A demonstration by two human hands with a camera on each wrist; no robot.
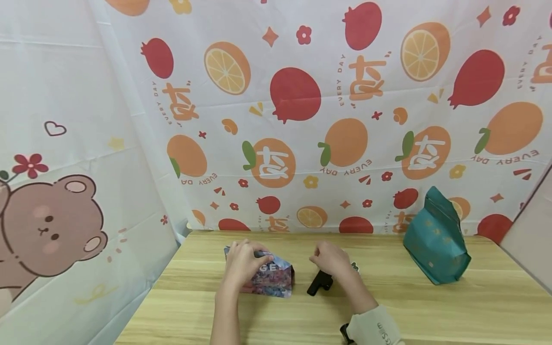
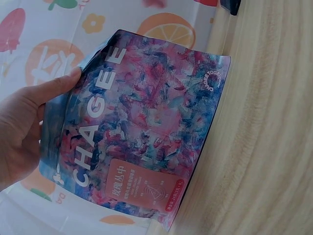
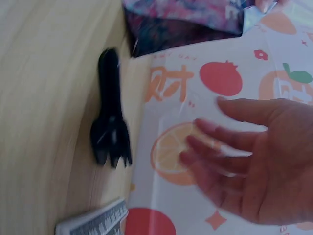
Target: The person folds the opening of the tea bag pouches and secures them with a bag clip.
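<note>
From where I stand, the left hand (image 1: 242, 261) has hold of a pink-and-blue bag (image 2: 151, 112) by its top edge, the thumb on the lettered front and the other fingers round the back. The right hand (image 1: 332, 258) holds nothing; its fingers are loosely bent and a little apart, in the air above the table (image 1: 181, 287).

The bag sits on the table under the left hand and reaches out toward the right one. Its long axis runs from the left hand's side to the right hand's, the far right end slanting slightly toward the person. The printed front, with the word CHAGEE, faces the person.

Between the bag and the right wrist lies a small black fork (image 3: 110, 88), apart from the right hand's fingers. Its handle end points toward the bag and the left hand, its prongs the other way, toward a white printed item (image 3: 98, 220) partly hidden by the right hand's wrist.

Below that wrist I see a pale sleeve (image 1: 375, 326) and a black band (image 1: 345, 334). Well to the right of both hands stands a teal bag (image 1: 437, 239); beyond them hangs a fruit-patterned cloth (image 1: 379, 43).
</note>
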